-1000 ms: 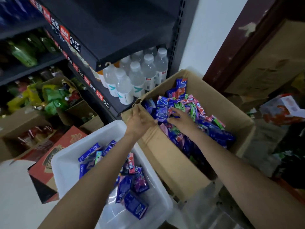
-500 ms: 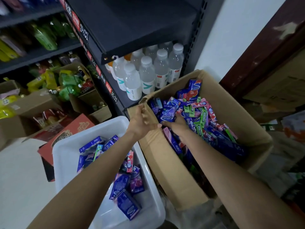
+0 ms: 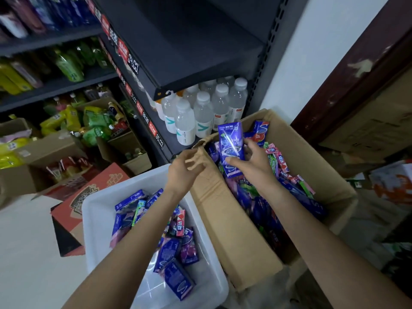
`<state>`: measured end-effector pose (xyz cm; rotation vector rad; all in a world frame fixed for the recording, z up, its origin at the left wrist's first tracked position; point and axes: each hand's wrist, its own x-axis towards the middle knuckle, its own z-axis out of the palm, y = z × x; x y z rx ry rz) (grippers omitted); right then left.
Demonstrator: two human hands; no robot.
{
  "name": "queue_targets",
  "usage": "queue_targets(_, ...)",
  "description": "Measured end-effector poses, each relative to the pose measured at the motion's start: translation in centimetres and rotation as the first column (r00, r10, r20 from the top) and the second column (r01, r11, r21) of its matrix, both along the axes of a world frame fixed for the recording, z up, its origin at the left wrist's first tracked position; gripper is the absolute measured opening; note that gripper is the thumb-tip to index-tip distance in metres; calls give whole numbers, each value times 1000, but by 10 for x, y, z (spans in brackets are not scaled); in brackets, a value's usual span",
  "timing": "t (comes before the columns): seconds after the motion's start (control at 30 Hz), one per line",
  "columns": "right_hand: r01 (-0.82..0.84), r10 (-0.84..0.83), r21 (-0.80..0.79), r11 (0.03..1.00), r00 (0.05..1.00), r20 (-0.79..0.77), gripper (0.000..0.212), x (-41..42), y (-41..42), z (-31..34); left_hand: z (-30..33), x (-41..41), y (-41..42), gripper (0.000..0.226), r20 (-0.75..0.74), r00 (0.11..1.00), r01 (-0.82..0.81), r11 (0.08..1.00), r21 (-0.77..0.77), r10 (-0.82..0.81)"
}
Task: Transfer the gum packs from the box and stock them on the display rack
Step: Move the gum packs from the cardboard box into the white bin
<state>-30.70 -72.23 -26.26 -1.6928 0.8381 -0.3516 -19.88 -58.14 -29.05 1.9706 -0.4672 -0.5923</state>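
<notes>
Gum pack [image 3: 230, 144] stands upright above the cardboard box [image 3: 234, 230], long axis vertical, pinched in our right hand [image 3: 252, 165]. Our left hand [image 3: 184, 172] hovers loosely curled, holding nothing, over the box's near wall; a white bin [image 3: 98, 219] sits left, water bottles [image 3: 202, 114] behind.

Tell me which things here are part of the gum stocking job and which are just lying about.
Part of the job:
cardboard box of gum
blue gum pack held up by the right hand
left hand, fingers loose, holding nothing
white tub with gum packs already in it

Just lying about:
water bottles on the lower shelf
red carton on the floor
box of green and yellow packets
</notes>
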Motion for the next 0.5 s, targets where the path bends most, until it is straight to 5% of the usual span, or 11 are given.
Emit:
queue_targets(0.07,-24,24,0,1000,998,50,45,3,24,18,10,1,24,16,-21,1000,-22,996,-82,20)
queue_targets(0.2,-182,180,83,980,983,36,39,10,92,25,21,1,86,16,-248,969,-60,967,-248,-4)
queue_targets(0.33,-230,230,225,947,973,24,35,21,165,-10,2,14,153,35,-363,932,-52,983,-178,-16)
queue_targets(0.5,-144,184,476,868,982,-38,17,30,221,-54,-35,26,208,27,-484,875,-37,999,-32,17)
